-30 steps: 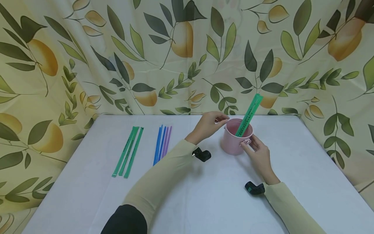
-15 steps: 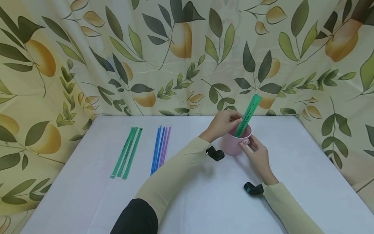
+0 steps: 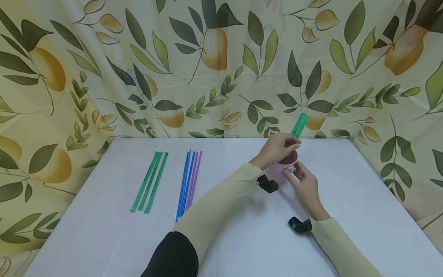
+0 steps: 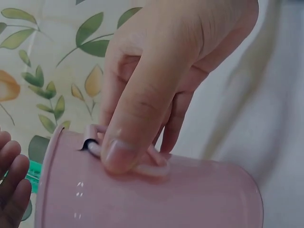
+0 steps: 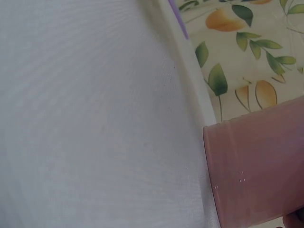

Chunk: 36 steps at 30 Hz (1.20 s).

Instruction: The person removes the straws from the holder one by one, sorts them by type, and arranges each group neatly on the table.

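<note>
A small pink bucket (image 3: 275, 169) stands near the table's back edge, with long green printed stick packets (image 3: 300, 124) leaning out of it. My left hand (image 3: 277, 148) is over its mouth, fingers bent in front of the packets; whether they grip them I cannot tell. Some left fingertips (image 4: 16, 171) show at the edge of the left wrist view, the green behind them. My right hand (image 3: 306, 188) holds the bucket's front side, the thumb pressed on a pink loop (image 4: 154, 168) there. In the right wrist view only the bucket's lower wall (image 5: 251, 161) and a fingertip show.
On the left of the white table (image 3: 242, 238) lie several green stick packets (image 3: 150, 181). Blue straws (image 3: 184, 181) and purple straws (image 3: 194, 181) lie beside them, just beyond my left sleeve. A leaf-patterned curtain (image 3: 221, 104) hangs behind the table.
My left hand has moved right, from the bucket's left rim to in front of the green packets, covering their middle. The right hand stays on the bucket, and the packets stand as before.
</note>
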Each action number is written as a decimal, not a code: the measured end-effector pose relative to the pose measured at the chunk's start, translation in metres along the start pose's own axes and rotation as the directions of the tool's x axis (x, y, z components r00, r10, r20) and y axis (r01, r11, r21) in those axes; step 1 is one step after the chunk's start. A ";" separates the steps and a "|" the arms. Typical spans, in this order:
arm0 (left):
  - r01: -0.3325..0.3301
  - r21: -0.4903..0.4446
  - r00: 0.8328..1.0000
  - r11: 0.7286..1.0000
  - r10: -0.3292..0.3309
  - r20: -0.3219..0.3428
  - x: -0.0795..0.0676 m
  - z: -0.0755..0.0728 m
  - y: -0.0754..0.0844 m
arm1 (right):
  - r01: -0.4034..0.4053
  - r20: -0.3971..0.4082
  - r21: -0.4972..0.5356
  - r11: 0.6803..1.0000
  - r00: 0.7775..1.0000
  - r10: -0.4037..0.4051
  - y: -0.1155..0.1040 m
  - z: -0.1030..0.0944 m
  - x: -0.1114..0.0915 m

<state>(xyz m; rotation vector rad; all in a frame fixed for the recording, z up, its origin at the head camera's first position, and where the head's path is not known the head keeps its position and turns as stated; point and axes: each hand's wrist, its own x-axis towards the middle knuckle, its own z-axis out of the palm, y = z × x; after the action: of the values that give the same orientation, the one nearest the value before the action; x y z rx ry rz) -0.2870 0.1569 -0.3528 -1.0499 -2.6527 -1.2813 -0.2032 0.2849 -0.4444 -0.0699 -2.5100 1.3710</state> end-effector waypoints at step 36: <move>0.096 0.192 0.991 0.977 -0.076 -0.109 0.004 0.021 -0.018 | -0.017 0.012 -0.010 1.000 1.000 0.017 -0.001 0.000 -0.001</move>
<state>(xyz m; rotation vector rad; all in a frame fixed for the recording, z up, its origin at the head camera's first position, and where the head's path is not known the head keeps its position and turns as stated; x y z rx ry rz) -0.2946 0.1656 -0.3777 -0.8301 -2.7066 -1.0264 -0.2017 0.2844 -0.4435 -0.0854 -2.5318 1.3703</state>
